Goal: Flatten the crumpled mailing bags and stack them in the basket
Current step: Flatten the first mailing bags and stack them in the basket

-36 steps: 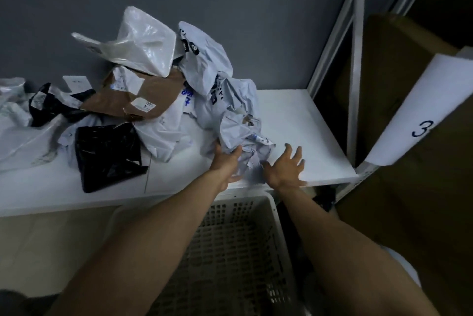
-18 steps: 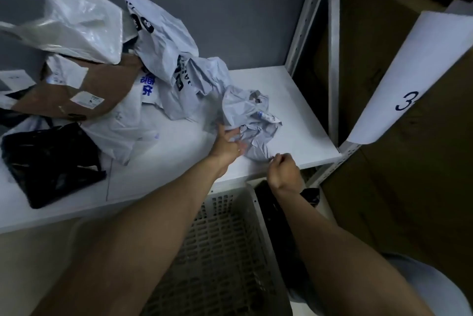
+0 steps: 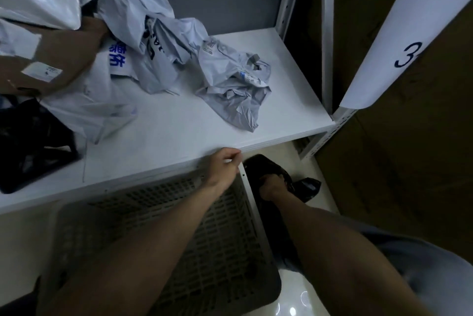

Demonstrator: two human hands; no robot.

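Observation:
A crumpled grey mailing bag [image 3: 230, 80] lies by itself on the white shelf [image 3: 166, 134], with no hand on it. Below the shelf's front edge stands a perforated plastic basket [image 3: 184, 216]. My left hand [image 3: 225, 167] is at the basket's far right corner, its fingers curled on the rim. My right hand [image 3: 271, 186] reaches down to the floor beside the basket. Its fingers are buried in a black mailing bag [image 3: 304, 187], which it grips; only the wrist and the back of the hand show.
A heap of white mailing bags [image 3: 128, 8], a brown paper bag [image 3: 64, 60] and a black bag [image 3: 30, 141] fills the shelf's left part. A white shelf post [image 3: 326, 34] and a paper sheet marked 3 [image 3: 409, 34] stand to the right, before brown cardboard [image 3: 409, 162].
Both hands left the grey bag, which stays on the shelf. My left hand dropped to the basket's corner. My right hand went down beside the basket into the black bag.

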